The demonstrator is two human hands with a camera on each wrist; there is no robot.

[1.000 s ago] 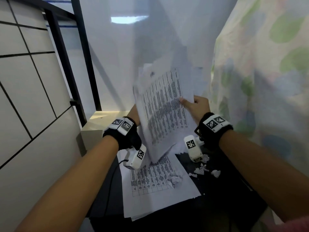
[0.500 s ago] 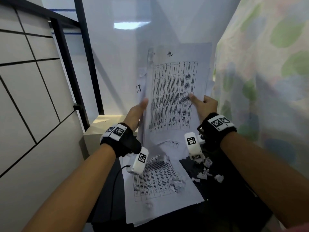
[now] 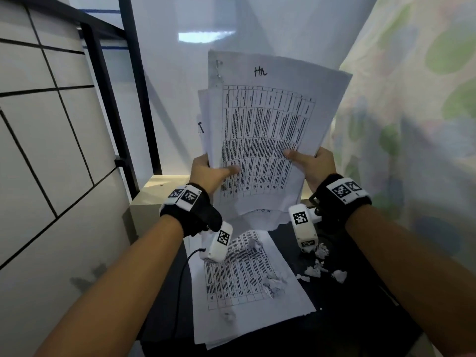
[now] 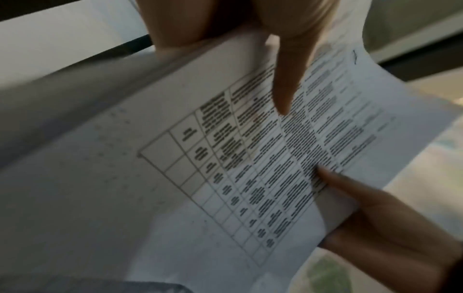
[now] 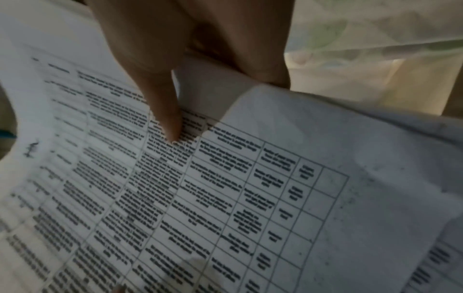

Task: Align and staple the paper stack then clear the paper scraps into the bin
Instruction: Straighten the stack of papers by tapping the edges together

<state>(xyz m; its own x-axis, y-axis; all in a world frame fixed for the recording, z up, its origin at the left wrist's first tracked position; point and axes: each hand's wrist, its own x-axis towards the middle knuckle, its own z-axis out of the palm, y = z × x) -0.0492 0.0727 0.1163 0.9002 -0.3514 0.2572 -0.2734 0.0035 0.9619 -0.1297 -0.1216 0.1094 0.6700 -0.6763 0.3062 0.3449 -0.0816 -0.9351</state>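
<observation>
Nearest, flat white sheets (image 3: 247, 300) with a printed grid lie on the dark table (image 3: 342, 313), reaching its near edge. Crumpled paper scraps (image 3: 273, 286) sit on them: two big lumps and a faint small one. About five more little scraps (image 3: 315, 270) lie on the bare dark top toward the right edge. Above the table, both hands hold up the paper stack (image 3: 262, 140), thin and bendy. The left hand (image 3: 210, 173) pinches its left side, thumb on the print. The right hand (image 3: 313, 166) pinches its right side. Only the head view shows the table and scraps. The wrist views show the thumbs (image 4: 284, 89) up close, pressed on blurry print (image 5: 190, 198).
</observation>
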